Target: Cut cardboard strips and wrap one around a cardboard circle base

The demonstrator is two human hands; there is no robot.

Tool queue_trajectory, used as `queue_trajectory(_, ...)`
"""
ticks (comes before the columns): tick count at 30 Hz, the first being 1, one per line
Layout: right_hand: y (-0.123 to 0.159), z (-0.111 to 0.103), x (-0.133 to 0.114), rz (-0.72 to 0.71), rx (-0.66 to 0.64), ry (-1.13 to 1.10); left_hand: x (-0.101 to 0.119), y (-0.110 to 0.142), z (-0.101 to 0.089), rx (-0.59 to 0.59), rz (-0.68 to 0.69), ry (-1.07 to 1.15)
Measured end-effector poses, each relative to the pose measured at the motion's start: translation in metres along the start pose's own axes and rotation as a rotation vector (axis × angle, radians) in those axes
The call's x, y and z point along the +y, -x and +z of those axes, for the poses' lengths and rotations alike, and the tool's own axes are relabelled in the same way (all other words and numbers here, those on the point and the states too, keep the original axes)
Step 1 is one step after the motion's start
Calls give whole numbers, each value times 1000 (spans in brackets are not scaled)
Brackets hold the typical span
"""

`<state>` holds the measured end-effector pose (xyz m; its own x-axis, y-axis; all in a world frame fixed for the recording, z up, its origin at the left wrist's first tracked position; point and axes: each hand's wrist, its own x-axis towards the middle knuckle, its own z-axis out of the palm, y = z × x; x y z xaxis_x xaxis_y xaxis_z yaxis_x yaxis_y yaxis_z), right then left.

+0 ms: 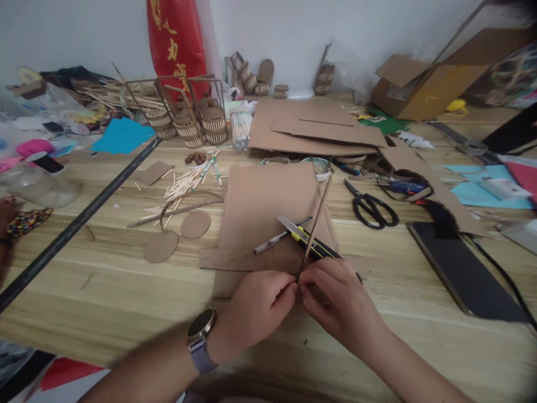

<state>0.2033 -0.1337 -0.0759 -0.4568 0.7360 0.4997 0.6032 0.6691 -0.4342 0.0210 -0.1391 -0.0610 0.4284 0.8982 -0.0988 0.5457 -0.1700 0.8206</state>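
Observation:
Both my left hand [268, 299] and my right hand [335, 291] pinch the near end of a thin cardboard strip [315, 229], their fingertips almost touching. The strip slants up and away from me, edge on. Beneath it lie a yellow-and-black utility knife [312, 242] with its blade out and a slim silver craft knife [274, 242]. They rest on a cardboard sheet [251, 196], with a narrower cardboard piece [226, 259] along its near edge. Left of the sheet are two cardboard discs [161, 247] and a curved cardboard strip [168, 210].
Black-handled scissors [373, 210] and a dark phone-like slab [461, 268] lie on the right. Loose sticks [184, 184] and small lidded baskets [213, 120] stand farther back. Stacked cardboard [302, 112] and an open box [419, 84] are behind. Another person's hand [6, 215] shows at far left.

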Motion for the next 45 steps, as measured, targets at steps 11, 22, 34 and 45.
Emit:
queue_trajectory(11,-9,-10,17,106,18,-42,-1,1,0,108,4,55)
queue_trajectory(22,-2,3,7,9,-71,-105,-6,-2,5,53,62,-344)
queue_trajectory(34,-8,-12,26,115,24,-92,-4,2,5,202,196,-373)
queue_trajectory(45,-3,0,11,13,-58,-79,-5,1,9,113,153,-533)
